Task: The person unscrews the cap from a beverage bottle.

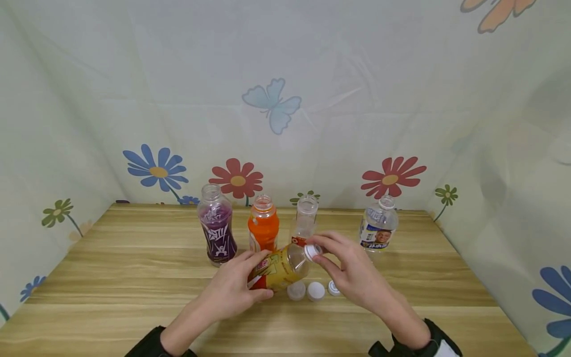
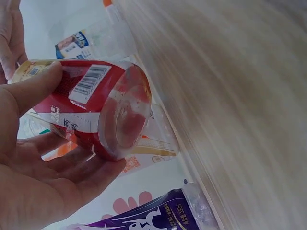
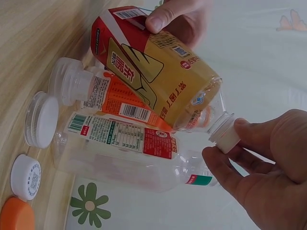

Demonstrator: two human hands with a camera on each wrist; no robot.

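Note:
A gold-and-red labelled plastic bottle (image 1: pixel 278 270) is held tilted above the table, its neck pointing right and slightly up. My left hand (image 1: pixel 234 285) grips it round the lower body; in the left wrist view its clear base (image 2: pixel 125 112) faces the camera. With thumb and fingertips, my right hand (image 1: pixel 352 270) pinches a white cap (image 3: pixel 226 139) at the bottle's mouth. Whether the cap is threaded on cannot be told. Below the bottle, white caps (image 1: pixel 316 291) lie in a row on the table, and the right wrist view adds an orange cap (image 3: pixel 18 213) there.
Uncapped bottles stand behind my hands: a purple-labelled one (image 1: pixel 217 228), an orange one (image 1: pixel 263 225), a clear one (image 1: pixel 306 218) partly hidden, and a clear one with a blue-and-white label (image 1: pixel 379 225) to the right. A flowered cloth (image 1: pixel 187 124) hangs behind the wooden table (image 1: pixel 111 277).

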